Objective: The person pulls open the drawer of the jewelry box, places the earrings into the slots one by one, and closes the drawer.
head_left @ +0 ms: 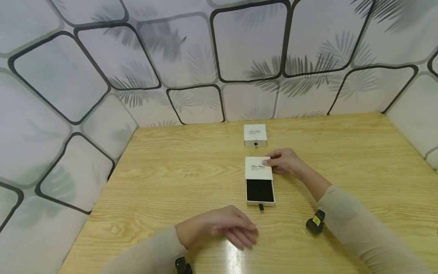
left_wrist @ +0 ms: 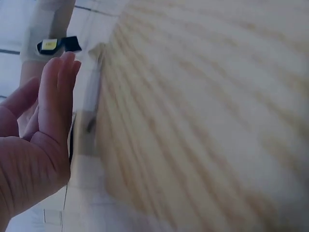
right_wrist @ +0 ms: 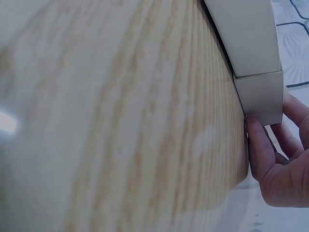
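A white drawer-style gift box lies on the table, its drawer slid partly out toward me. Black padding lines the drawer, and a short black ribbon tab hangs from its front. My right hand grips the box's sleeve at the far right corner. In the right wrist view, the fingers of that hand hold the end of the white box. My left hand hovers in front of the drawer with fingers extended, apart from the box. The left wrist view shows its palm holding nothing.
Behind the box stands a second, closed white gift box with a black tab. Tiny shiny pieces, too small to identify, lie left of the boxes on the wooden table. A patterned wall covering surrounds the table's far and side edges.
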Demonstrator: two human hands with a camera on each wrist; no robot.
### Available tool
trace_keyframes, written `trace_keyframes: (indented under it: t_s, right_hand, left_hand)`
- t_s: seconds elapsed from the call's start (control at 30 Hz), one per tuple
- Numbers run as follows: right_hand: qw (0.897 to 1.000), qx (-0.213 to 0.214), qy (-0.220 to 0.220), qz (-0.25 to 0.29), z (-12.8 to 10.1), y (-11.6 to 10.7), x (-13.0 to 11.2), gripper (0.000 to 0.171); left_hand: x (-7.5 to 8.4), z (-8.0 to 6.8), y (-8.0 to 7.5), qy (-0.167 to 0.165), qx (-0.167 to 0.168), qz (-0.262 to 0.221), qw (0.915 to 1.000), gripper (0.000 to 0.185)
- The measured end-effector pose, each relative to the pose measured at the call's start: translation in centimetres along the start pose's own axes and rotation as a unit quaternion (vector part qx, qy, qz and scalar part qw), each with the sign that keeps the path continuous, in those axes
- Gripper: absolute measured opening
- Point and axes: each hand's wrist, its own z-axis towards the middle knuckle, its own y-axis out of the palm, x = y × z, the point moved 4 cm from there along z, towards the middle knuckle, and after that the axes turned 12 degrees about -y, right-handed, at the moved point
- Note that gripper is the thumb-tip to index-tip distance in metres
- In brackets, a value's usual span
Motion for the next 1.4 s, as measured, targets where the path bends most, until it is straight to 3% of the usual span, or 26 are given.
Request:
trace_keyframes:
  t_s: [0.3,0.5,0.83,1.4]
  right_hand:
    - [1.000,-0.004,0.003,0.003,0.1,0.0,0.2,0.055]
    - [1.000,-0.001,0.008,-0.001,0.2,-0.1,0.4,0.055]
    - [1.000,0.000,0.000,0.006,0.1,0.0,0.3,0.054]
    - [1.000,-0.001,-0.001,0.004,0.3,-0.2,0.4,0.051]
  left_hand:
    - [0.5,-1.0,-2.2,-0.005,0.007,0.093,0.9956,0.017]
    - [1.0,-1.8,-3.8,-0.001,0.034,0.129,0.9911,0.016]
    - [1.5,-3.9,-7.4,0.016,0.121,0.155,0.9803,0.020]
    - [1.4,-6.0,-13.0,0.039,0.191,0.136,0.9712,0.030]
